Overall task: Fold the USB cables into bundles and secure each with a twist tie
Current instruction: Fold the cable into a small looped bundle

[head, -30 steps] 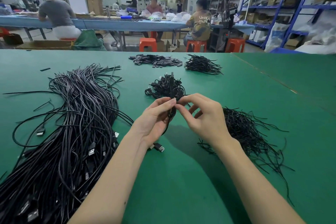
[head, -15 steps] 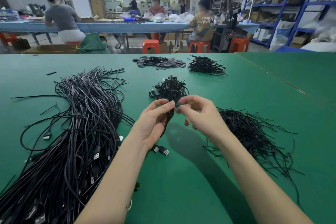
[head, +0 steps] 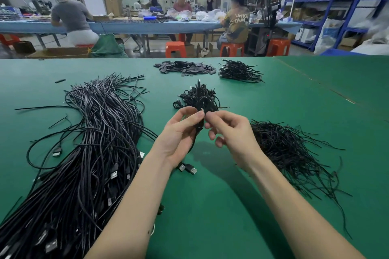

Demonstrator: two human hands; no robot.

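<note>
My left hand (head: 179, 132) grips a folded black USB cable bundle (head: 198, 127) above the green table (head: 221, 206); its plugs (head: 188, 168) hang below my wrist. My right hand (head: 228, 134) pinches the thin black twist tie at the top of that bundle, fingertips meeting my left thumb. A big heap of loose black USB cables (head: 88, 153) lies on the left. Loose black twist ties (head: 286, 149) are piled on the right. Tied bundles (head: 197, 96) sit just beyond my hands.
Farther back on the table lie a flat heap of small dark pieces (head: 185, 67) and another pile of bundled cables (head: 237, 71). Beyond the table edge are orange stools (head: 175, 48), seated people at a blue bench, and blue shelving (head: 336, 6) on the right.
Both hands have stayed together over the bundle. My right-hand fingers have shifted at the tie from one frame to the other. The bundle remains in my left hand.
</note>
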